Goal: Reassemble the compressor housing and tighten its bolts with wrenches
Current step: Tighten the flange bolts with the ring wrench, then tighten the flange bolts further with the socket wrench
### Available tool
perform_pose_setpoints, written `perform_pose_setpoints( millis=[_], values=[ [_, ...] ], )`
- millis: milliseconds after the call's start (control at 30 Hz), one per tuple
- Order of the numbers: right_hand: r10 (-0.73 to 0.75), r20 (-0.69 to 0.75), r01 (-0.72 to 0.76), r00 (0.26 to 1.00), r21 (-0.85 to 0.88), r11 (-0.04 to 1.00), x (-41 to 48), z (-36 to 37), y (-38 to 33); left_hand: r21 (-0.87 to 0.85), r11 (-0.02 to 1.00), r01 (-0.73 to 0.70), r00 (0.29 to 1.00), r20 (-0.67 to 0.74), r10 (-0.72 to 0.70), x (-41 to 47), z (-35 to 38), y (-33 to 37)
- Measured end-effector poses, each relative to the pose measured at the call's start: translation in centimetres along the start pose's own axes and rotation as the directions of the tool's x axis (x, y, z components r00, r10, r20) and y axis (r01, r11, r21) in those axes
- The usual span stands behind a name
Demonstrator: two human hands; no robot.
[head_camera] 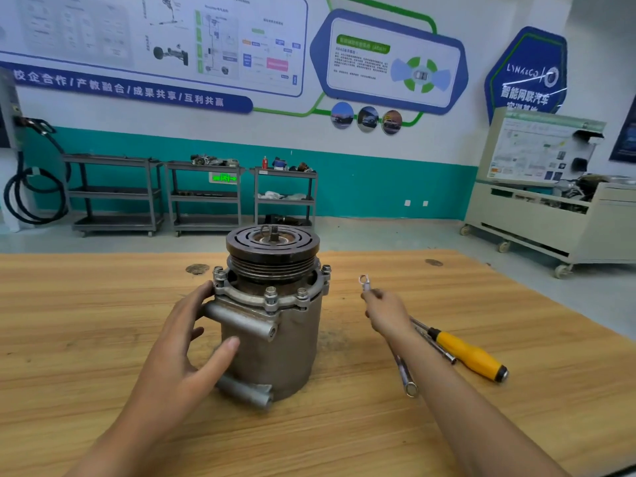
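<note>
The right hand (pixel 385 309) pinches a wrench (pixel 364 282) with its ring end raised, just right of the compressor housing (pixel 275 342). The left hand (pixel 179 342) is spread wide against the housing's left side, steadying it. The housing stands upright on the bench (pixel 103 321), long axis vertical and pulley (pixel 272 242) on top, so the right hand likely moves leftward to the flange (pixel 241 295), where four bolts (pixel 271 293) show, the rightmost nearest the wrench. Right of the housing lie one yellow-handled screwdriver (pixel 469 356), one thin steel bar (pixel 435 344) and a ring-ended shaft (pixel 407 378), perhaps the held wrench's tail.
</note>
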State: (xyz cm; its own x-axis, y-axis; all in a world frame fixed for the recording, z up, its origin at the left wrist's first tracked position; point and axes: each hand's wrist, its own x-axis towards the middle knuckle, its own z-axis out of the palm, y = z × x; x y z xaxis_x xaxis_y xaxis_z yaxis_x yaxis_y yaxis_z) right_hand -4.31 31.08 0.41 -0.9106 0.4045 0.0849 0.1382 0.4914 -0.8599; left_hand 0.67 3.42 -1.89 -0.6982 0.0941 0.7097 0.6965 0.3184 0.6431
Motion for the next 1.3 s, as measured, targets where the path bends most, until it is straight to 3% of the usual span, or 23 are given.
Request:
perform_pose_setpoints(
  millis=[67, 133, 267, 400, 533, 667, 1200, 1300],
  values=[
    [-0.125, 0.058, 0.138, 0.990, -0.372, 0.918, 1.0, 0.7, 0.4, -0.001, 1.000, -0.001, 1.000, -0.003, 0.001, 0.0, 0.1, -0.1],
    [-0.142, 0.118, 0.183, 0.983, -0.534, 0.825, 1.6, 1.1, 1.2, 0.001, 1.000, 0.006, 1.000, 0.002, -0.006, -0.1, 0.1, -0.2],
    [-0.168, 0.113, 0.203, 0.979, -0.562, 0.802, 1.3, 1.3, 3.1, -0.015, 1.000, 0.017, 0.999, -0.031, -0.018, -0.1, 0.2, -0.1],
    [-0.220, -0.084, 0.126, 0.972, -0.604, 0.787, 1.1, -1.9, 4.2, -0.037, 0.999, 0.014, 0.998, -0.058, -0.016, 0.0, 0.1, 0.0],
    [-0.113, 0.022, 0.078, 0.993, -0.853, 0.517, 1.0, -5.1, 4.8, -0.044, 0.999, 0.023, 0.998, -0.062, -0.026, 0.1, 0.0, 0.1],
    [-0.072, 0.150, 0.166, 0.986, -0.926, 0.338, 1.5, -4.6, 4.0, -0.059, 0.997, 0.041, 0.996, -0.079, -0.045, 0.0, -0.2, 0.3],
    [-0.031, 0.067, 0.074, 0.997, -0.910, 0.409, 2.6, -3.6, 4.2, -0.067, 0.996, 0.057, 0.995, -0.078, -0.063, 0.1, -0.2, 0.2],
    [-0.078, -0.006, 0.029, 0.997, -0.896, 0.443, 2.7, -4.0, 4.8, -0.064, 0.996, 0.060, 0.995, -0.079, -0.065, 0.0, -0.3, 0.1]
  ],
)
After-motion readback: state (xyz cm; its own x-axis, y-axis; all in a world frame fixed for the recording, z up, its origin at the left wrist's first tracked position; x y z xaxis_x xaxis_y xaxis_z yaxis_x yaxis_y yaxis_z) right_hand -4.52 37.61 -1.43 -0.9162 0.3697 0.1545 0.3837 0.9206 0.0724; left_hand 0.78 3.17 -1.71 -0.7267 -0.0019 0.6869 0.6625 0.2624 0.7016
